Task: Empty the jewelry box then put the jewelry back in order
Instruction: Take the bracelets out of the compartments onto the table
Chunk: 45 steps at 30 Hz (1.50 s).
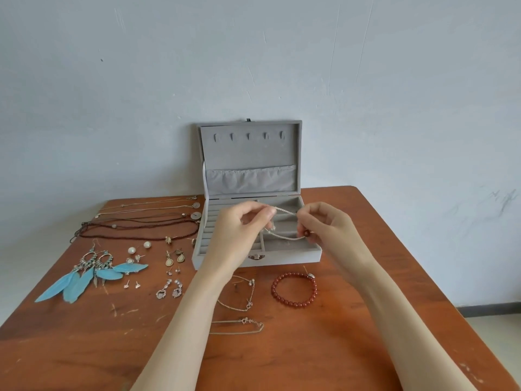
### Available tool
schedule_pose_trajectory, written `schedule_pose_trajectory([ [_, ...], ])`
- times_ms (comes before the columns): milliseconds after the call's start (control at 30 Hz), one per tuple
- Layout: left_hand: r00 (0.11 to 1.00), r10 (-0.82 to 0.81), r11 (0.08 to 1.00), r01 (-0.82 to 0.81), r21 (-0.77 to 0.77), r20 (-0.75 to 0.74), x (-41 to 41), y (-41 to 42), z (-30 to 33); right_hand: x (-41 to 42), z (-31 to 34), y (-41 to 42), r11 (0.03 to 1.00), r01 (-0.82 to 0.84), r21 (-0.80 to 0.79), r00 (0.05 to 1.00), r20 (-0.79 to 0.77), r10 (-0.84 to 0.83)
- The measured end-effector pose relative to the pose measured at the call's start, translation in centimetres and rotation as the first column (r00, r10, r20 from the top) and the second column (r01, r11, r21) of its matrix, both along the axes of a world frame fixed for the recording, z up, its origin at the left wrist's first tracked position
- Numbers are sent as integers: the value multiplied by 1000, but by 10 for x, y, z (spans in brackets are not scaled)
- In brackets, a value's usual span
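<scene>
A grey velvet jewelry box (287,256) stands open at the back middle of the table, its lid upright against the wall. My left hand (239,230) and my right hand (327,224) hover over the box's compartments, both pinching a pale braided cord bracelet (284,211) stretched between them. A small dark bead on the cord shows at my right fingers. A red bead bracelet (294,289) lies in front of the box. Two thin silver chains (239,301) (239,325) lie between my forearms.
On the table's left lie several necklaces (141,224), blue feather earrings (90,273), pearl studs (139,247) and several small earrings (172,275). The wooden table (366,249) ends close to the wall; its right edge falls away to the floor.
</scene>
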<state>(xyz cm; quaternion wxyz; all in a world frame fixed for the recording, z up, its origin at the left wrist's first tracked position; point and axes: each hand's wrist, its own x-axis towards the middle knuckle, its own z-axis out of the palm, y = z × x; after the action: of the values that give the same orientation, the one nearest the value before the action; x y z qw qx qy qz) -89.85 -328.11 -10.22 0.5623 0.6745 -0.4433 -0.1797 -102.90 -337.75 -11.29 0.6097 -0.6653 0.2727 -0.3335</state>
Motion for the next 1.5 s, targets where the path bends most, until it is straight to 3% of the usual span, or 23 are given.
schedule_pose_trajectory([
  [100,997,60,997,-59,44,-40,-9,14,-1,-12,3,9,985,-67,157,996,75,55],
  [167,993,96,994,-92,66,-67,-16,26,-3,-22,2,18,981,-83,175,995,60,74],
  [400,988,149,972,-140,190,-36,-44,66,-33,-51,-21,62,981,93,-168,968,-217,-129],
  [533,980,168,955,-189,230,106,-55,76,-49,-59,-40,75,918,62,-391,906,-364,-216],
  [733,948,154,964,-206,169,279,-58,78,-61,-58,-48,77,858,81,-507,893,-346,-288],
  [933,912,131,967,-204,153,389,-59,78,-60,-55,-51,76,807,20,-590,826,-446,-346],
  [1133,859,89,967,-196,165,503,-56,75,-65,-53,-53,76,791,-5,-612,810,-466,-356],
  [1300,853,130,975,-203,92,505,-53,72,-72,-53,-53,76,772,54,-634,839,-390,-379],
  [1500,792,176,979,-201,-22,584,-55,75,-73,-54,-52,81,662,93,-744,853,-284,-438],
])
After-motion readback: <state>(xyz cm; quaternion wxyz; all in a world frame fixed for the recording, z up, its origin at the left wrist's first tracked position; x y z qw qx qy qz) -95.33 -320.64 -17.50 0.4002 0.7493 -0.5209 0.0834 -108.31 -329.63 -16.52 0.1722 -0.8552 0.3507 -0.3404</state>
